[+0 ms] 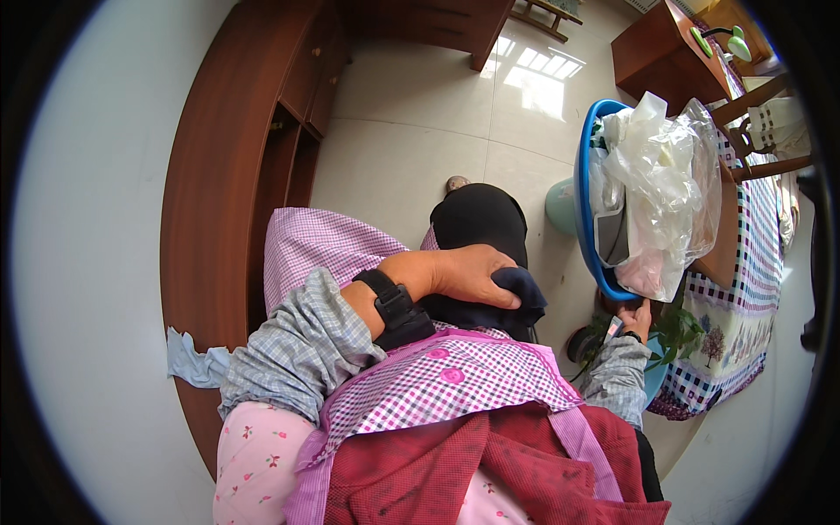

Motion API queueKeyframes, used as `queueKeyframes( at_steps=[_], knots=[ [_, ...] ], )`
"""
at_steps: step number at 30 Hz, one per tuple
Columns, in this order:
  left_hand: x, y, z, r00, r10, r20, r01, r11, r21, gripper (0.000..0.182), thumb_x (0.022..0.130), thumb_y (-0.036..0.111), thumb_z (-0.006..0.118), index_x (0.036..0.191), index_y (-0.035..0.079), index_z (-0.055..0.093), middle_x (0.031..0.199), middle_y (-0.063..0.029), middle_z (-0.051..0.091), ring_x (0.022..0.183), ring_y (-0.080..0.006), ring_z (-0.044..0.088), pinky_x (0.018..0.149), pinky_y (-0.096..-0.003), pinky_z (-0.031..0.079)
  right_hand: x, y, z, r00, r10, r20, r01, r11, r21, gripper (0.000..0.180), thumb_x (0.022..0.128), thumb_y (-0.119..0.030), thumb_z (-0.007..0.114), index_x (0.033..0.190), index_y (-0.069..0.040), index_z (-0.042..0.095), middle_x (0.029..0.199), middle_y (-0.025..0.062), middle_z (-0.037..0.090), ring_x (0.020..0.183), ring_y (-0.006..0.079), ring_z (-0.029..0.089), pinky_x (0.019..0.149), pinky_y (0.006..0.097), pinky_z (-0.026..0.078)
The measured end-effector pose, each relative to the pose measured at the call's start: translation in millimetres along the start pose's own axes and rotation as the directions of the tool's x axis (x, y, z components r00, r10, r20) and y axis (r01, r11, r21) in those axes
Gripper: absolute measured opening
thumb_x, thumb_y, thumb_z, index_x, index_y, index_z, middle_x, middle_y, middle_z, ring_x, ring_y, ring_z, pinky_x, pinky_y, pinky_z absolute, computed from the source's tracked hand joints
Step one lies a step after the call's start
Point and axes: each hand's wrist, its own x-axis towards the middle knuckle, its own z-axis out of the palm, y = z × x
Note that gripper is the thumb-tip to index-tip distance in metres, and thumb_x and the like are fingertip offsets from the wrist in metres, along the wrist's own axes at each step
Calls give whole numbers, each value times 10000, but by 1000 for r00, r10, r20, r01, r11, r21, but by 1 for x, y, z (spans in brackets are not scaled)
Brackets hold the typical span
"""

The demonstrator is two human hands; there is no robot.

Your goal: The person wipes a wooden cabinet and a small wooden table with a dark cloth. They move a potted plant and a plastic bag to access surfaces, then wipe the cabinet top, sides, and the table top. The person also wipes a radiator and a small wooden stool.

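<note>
My left hand (pixel 474 275) is closed around a dark navy cloth (pixel 522 292), which rests over the black-trousered knee (pixel 479 213). A black strap with a small black device (pixel 397 308) is on my left wrist. At the right, my right hand (pixel 635 318) grips the near rim of a blue plastic basin (pixel 581 190), its fingertips partly hidden at the edge. Crumpled clear plastic bags (pixel 659 177) fill the basin and rise above its rim. Among them is a grey piece with a pale border (pixel 610 237).
A brown wooden cabinet (pixel 210 197) runs along the left, with a light blue cloth (pixel 197 361) on top. Below the basin is a pale green bucket (pixel 560 207). Potted plants (pixel 676 328) stand by my right hand. A bed with checked cloth (pixel 728 328) lies right; a brown desk (pixel 426 26) stands ahead.
</note>
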Motion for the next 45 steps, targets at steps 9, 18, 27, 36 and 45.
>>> queueKeyframes(
  at_steps=[9, 18, 27, 36, 45],
  knots=[
    [13, 23, -5, 1000, -18, 16, 19, 1000, -20, 354, 906, 244, 715, 1195, 48, 660, 1093, -53, 686, 1066, -152, 604, 974, -306, 457, 15, 13, 35, 909, 260, -326, 10, 768, 640, 341, 1036, -226, 550, 1283, 8, 570, 1270, 134, 636, 1139, 290, 632, 1004, 435, 537],
    [110, 71, -27, 884, -196, -425, 75, 956, -284, 322, 914, 156, 675, 1200, 28, 602, 1056, -77, 681, 923, -177, 666, 838, -318, 553, -6, 8, 50, 912, 235, -335, 26, 784, 620, 253, 996, -261, 553, 1224, -169, 611, 1102, -11, 660, 977, 177, 629, 820, 379, 527],
    [245, 41, -57, 789, -404, -462, 258, 901, -347, 431, 919, 441, 702, 1003, 25, 627, 834, -111, 693, 613, -219, 678, 576, -335, 563, 29, -17, 34, 931, 143, -335, 112, 762, 638, 396, 968, -193, 628, 1329, -39, 582, 1272, 92, 650, 1144, 251, 633, 989, 401, 510],
    [280, 20, -79, 809, -478, -341, 295, 833, -468, 354, 866, 156, 678, 1167, -6, 586, 983, -135, 681, 788, -259, 683, 727, -390, 581, 31, -28, 34, 984, -28, -178, 147, 695, 704, 498, 986, -293, 590, 1402, -27, 527, 1388, 86, 588, 1252, 250, 571, 1080, 395, 437],
    [281, -4, -76, 726, -426, -540, 99, 841, -531, 221, 853, 57, 664, 1055, -14, 609, 935, -140, 682, 805, -271, 686, 742, -411, 587, 3, -65, 48, 967, -99, -235, 229, 741, 631, 546, 947, -263, 663, 1417, -31, 513, 1395, 81, 581, 1252, 228, 568, 1072, 381, 435]
  ],
)
